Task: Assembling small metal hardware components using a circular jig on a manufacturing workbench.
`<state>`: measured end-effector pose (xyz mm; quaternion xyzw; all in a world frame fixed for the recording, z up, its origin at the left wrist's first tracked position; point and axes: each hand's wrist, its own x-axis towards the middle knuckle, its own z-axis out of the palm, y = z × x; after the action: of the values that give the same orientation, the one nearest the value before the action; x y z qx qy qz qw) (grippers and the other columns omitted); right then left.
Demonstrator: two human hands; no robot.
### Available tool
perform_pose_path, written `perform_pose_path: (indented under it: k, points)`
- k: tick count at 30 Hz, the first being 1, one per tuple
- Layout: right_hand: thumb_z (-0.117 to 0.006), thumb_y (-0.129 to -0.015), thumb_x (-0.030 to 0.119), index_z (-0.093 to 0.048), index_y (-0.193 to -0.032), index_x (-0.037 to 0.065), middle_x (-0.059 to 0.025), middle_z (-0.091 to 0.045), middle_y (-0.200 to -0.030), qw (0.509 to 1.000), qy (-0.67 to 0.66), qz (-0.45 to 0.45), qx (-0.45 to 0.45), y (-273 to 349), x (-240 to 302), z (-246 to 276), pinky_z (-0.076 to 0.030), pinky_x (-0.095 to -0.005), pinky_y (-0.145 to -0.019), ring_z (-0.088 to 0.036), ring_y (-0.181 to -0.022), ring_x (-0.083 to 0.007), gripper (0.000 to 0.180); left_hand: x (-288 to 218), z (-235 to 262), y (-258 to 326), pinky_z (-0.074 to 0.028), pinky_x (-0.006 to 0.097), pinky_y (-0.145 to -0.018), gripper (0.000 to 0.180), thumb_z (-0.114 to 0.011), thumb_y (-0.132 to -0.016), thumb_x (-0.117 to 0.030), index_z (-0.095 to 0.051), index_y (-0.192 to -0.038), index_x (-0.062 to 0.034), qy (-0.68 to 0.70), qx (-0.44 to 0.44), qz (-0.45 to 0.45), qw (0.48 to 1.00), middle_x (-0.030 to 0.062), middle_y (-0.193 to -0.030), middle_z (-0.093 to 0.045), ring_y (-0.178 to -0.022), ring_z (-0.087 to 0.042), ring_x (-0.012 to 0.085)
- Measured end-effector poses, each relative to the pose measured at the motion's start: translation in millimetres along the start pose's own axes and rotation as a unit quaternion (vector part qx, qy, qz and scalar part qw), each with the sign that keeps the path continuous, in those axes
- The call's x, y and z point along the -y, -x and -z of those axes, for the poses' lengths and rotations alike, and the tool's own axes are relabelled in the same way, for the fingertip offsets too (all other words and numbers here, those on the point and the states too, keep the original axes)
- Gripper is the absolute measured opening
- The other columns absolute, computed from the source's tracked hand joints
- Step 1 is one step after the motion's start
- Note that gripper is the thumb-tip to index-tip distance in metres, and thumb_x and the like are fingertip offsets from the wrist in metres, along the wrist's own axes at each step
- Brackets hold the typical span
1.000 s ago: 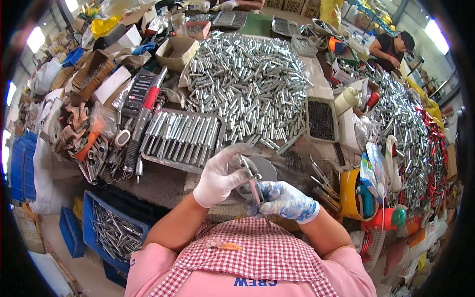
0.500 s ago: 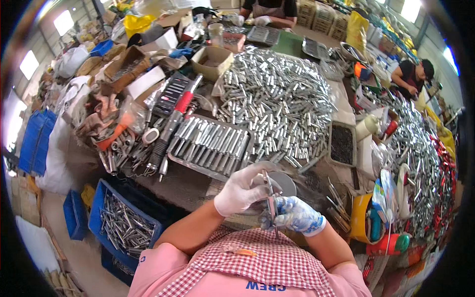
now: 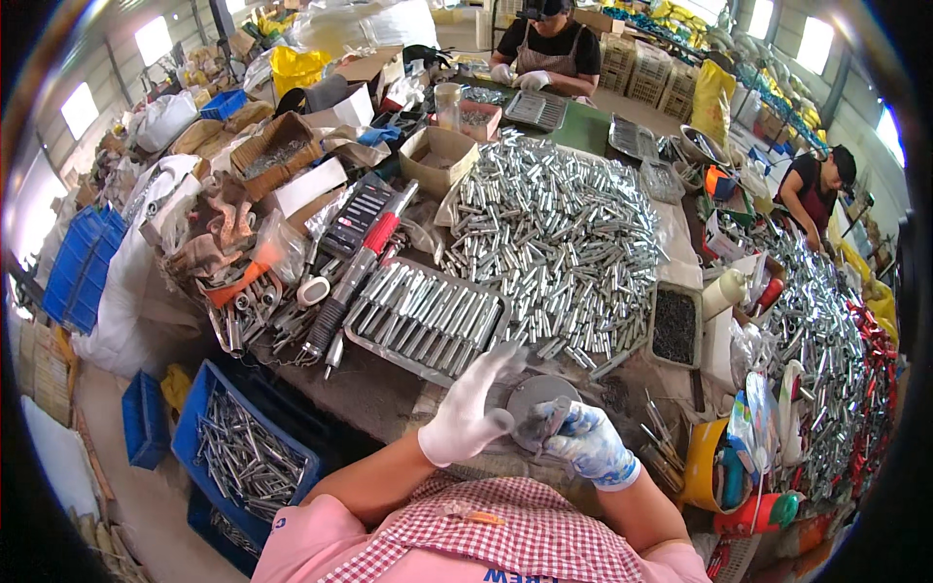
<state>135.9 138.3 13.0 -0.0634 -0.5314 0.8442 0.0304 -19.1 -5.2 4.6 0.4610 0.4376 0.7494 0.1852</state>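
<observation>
We have the left hand, in a white knit glove, lifted just above the round grey metal disc with its fingers spread apart and holding nothing; the right hand, in a blue-speckled coated glove, has its fingers closed on a small dark metal piece at the disc's near edge, though what the piece is we cannot tell. To do this well, in our judgement, we should keep the piece steady against the disc and the free hand near; beyond lie the ribbed metal tray of shiny steel tubes and the broad glinting heap of short silver cylinders.
</observation>
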Motion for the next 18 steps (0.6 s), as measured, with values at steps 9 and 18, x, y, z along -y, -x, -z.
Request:
perform_pose_path:
  k: [9,18]
  points:
    - [-0.068,-0.091,0.018,-0.039,-0.143,-0.002,-0.0090,-0.049,-0.141,0.986,-0.149,0.076,0.018,-41,-18,-14,-0.031,-0.0330,-0.110,-0.044,-0.128,-0.0165,0.063,-14,-10,6,-0.050,0.042,-0.076,0.048,-0.078,-0.068,-0.020,-0.060,-0.109,-0.0015,-0.482,0.031,-0.027,0.875,0.0143,-0.092,-0.062,-0.084,-0.061,0.0336]
    - [-0.066,-0.091,0.012,-0.041,-0.142,-0.002,-0.0080,-0.054,-0.134,0.992,0.011,0.053,-0.111,-19,-26,10,-0.040,-0.0305,-0.104,-0.051,-0.121,-0.0149,0.059,35,88,-27,-0.052,0.041,-0.055,0.013,-0.070,-0.075,-0.018,-0.064,-0.068,-0.0077,-0.747,-0.068,0.045,0.660,0.0113,-0.069,-0.062,-0.060,-0.062,0.0296]
